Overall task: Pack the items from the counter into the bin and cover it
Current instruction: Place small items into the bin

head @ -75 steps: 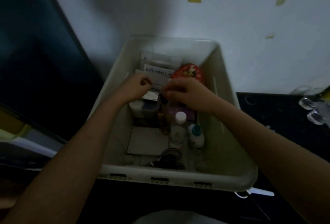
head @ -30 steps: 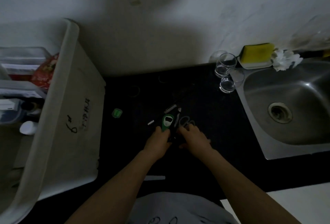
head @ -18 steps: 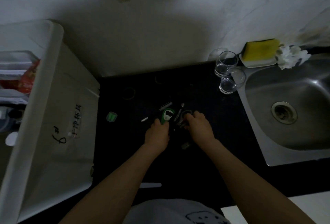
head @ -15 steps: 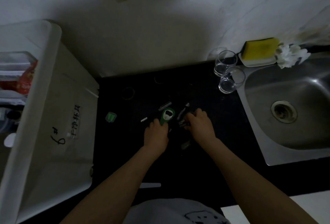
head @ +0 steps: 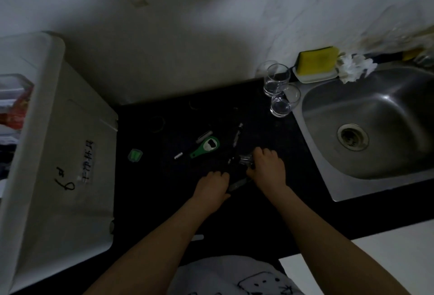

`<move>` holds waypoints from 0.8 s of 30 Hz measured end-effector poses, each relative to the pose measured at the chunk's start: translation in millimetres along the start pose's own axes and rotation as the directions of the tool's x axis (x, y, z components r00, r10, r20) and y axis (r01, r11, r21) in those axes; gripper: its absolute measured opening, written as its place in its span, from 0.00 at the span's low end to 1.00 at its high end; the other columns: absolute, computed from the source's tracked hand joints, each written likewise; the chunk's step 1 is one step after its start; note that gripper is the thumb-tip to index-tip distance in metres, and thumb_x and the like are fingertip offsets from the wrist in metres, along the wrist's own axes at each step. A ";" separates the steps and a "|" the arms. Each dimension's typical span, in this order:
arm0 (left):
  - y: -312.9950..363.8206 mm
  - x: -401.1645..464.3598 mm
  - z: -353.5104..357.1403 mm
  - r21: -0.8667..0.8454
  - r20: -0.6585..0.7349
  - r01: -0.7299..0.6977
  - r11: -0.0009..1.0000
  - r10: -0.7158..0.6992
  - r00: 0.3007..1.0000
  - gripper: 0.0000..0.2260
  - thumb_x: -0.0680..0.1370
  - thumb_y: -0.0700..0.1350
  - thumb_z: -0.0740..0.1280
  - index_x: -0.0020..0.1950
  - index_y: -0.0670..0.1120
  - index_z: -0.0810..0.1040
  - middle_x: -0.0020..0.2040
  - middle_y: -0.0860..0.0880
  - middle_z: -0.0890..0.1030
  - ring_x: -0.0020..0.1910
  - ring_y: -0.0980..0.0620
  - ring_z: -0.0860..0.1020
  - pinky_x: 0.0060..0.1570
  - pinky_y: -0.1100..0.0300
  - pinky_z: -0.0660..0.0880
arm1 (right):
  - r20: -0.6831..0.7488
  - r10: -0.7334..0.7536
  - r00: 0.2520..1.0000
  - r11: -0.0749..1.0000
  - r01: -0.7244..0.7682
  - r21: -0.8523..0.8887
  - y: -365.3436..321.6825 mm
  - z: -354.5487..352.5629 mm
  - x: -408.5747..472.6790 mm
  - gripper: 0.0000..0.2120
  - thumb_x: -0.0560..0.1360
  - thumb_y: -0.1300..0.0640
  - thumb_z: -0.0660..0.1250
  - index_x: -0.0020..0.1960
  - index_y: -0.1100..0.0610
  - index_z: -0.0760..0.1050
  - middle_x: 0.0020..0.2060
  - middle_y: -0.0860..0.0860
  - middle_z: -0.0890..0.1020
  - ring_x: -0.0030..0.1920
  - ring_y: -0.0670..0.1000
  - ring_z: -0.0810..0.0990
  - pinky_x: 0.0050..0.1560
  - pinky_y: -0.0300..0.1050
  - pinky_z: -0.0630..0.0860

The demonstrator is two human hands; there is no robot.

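Small items lie scattered on the black counter [head: 164, 177]: a green bottle opener [head: 206, 146], a small green clip [head: 135, 155], a short white stick [head: 178, 155], a grey stick [head: 203, 136] and a dark pen [head: 237, 135]. My left hand [head: 213, 187] rests curled on the counter below the opener, fingers around something dark that I cannot make out. My right hand [head: 266, 169] grips a small metal tool [head: 244, 159]. The white bin [head: 58, 153] stands at the left, with boxes and a red packet [head: 16, 106] inside.
Two clear glasses [head: 279, 92] stand at the sink's left edge. A steel sink [head: 375, 125] fills the right. A yellow sponge [head: 317, 60] in a tray and crumpled tissue [head: 354, 68] sit behind it. A dark elongated item [head: 238, 184] lies between my hands.
I turned from the bin to the counter. My left hand has pulled back off the green opener, which now lies uncovered. My right hand closed on the metal tool.
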State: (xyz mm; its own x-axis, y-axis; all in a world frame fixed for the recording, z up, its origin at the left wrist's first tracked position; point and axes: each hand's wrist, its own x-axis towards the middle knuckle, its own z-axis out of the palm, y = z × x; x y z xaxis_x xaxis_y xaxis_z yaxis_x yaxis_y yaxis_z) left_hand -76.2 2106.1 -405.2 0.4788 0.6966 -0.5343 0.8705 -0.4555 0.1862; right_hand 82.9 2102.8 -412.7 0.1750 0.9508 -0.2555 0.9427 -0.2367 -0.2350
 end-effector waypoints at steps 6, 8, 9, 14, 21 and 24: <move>-5.7 -6.5 -0.2 -0.029 -0.016 0.060 0.998 -0.060 0.998 0.13 0.75 0.42 0.66 0.58 0.41 0.70 0.58 0.41 0.73 0.57 0.43 0.73 0.51 0.52 0.72 | 0.012 0.035 0.999 0.999 -0.035 -0.019 8.6 -2.9 -17.5 0.17 0.69 0.52 0.68 0.54 0.56 0.69 0.52 0.53 0.77 0.55 0.55 0.73 0.47 0.46 0.68; -11.6 -12.7 0.6 -0.080 -0.030 0.067 0.995 -0.069 0.997 0.11 0.75 0.39 0.65 0.56 0.41 0.71 0.57 0.41 0.73 0.55 0.43 0.74 0.48 0.53 0.72 | 0.011 0.045 0.999 0.999 -0.045 -0.026 10.0 -2.8 -23.3 0.16 0.69 0.52 0.67 0.54 0.56 0.69 0.52 0.53 0.77 0.56 0.55 0.73 0.48 0.46 0.69; -14.0 -15.4 0.1 -0.094 -0.037 0.069 0.993 -0.073 0.997 0.09 0.76 0.37 0.63 0.55 0.41 0.71 0.56 0.41 0.73 0.54 0.43 0.75 0.47 0.53 0.72 | 0.013 0.050 0.999 0.998 -0.049 -0.028 9.9 -2.4 -26.2 0.17 0.69 0.52 0.67 0.54 0.56 0.69 0.52 0.53 0.77 0.56 0.55 0.73 0.49 0.46 0.69; -24.5 -24.3 -9.3 -0.137 -0.099 0.095 0.986 -0.110 0.989 0.06 0.78 0.37 0.60 0.54 0.42 0.73 0.55 0.42 0.74 0.52 0.44 0.75 0.44 0.55 0.72 | -0.023 0.022 0.999 1.000 -0.022 -0.011 6.2 -7.1 -38.6 0.10 0.72 0.53 0.65 0.48 0.55 0.67 0.50 0.53 0.79 0.54 0.56 0.73 0.48 0.46 0.67; -48.9 -41.2 -27.7 -0.286 -0.048 0.156 0.945 -0.176 0.983 0.05 0.75 0.38 0.64 0.47 0.47 0.72 0.54 0.45 0.76 0.51 0.46 0.76 0.48 0.55 0.74 | 0.125 0.008 0.992 0.875 -0.068 0.479 -8.1 -19.9 -38.6 0.08 0.75 0.54 0.63 0.51 0.57 0.73 0.45 0.54 0.80 0.47 0.54 0.79 0.46 0.46 0.74; -60.8 -52.4 -37.9 -0.420 -0.009 0.161 0.893 -0.181 0.983 0.07 0.73 0.40 0.69 0.46 0.47 0.72 0.52 0.46 0.77 0.50 0.48 0.76 0.49 0.57 0.74 | 0.188 0.073 0.980 0.666 -0.188 0.722 -20.3 -23.8 -37.3 0.03 0.75 0.57 0.62 0.44 0.54 0.74 0.43 0.54 0.80 0.45 0.53 0.80 0.48 0.47 0.76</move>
State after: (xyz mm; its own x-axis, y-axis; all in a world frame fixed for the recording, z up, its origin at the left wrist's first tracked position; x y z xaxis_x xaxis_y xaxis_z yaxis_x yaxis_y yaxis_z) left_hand -150.0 2118.3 -357.2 0.3140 0.7727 -0.5517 0.9024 -0.0624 0.4263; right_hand 64.1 2076.9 -376.1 0.1869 0.8767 -0.4432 0.3894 -0.4803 -0.7859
